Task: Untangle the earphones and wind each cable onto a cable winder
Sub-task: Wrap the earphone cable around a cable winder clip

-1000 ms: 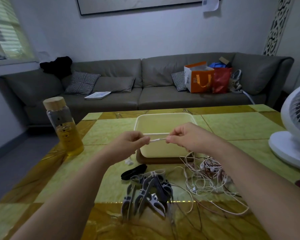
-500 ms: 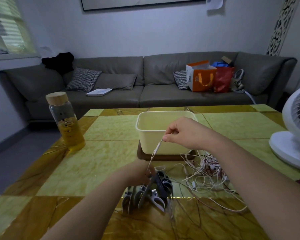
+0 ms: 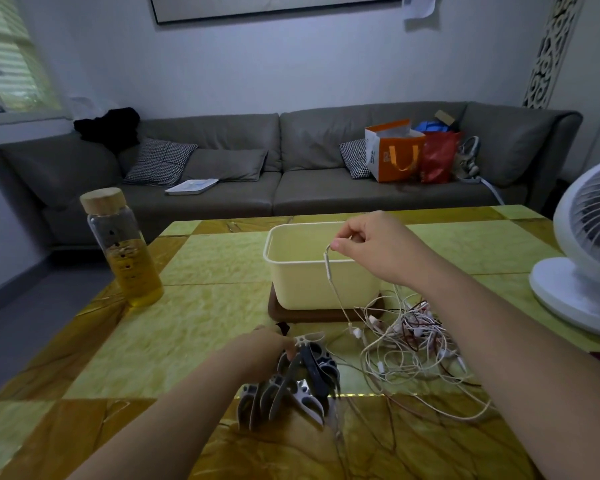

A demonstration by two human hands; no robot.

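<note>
White cable (image 3: pixel 336 296) hangs pinched between the thumb and forefinger (image 3: pixel 336 244) of your right hand (image 3: pixel 371 247) at centre frame. Its long axis runs nearly vertical, trailing down and right into the tangle of earphones (image 3: pixel 409 341) on the table (image 3: pixel 194 323). Your left hand (image 3: pixel 257 351), the nearer to the cable winders (image 3: pixel 302 382) at bottom centre, curls over the pile. Whether it grips one cannot be told. The winders lie below and left of the held end.

Pair of bare hands: left hand (image 3: pixel 260 348), right hand (image 3: pixel 371 244). Behind the fingers of each, bare wrist continuing into a forearm, left forearm (image 3: pixel 174 410) and right forearm (image 3: pixel 492 327), uncovered as far as the lower edge of the head view.
</note>
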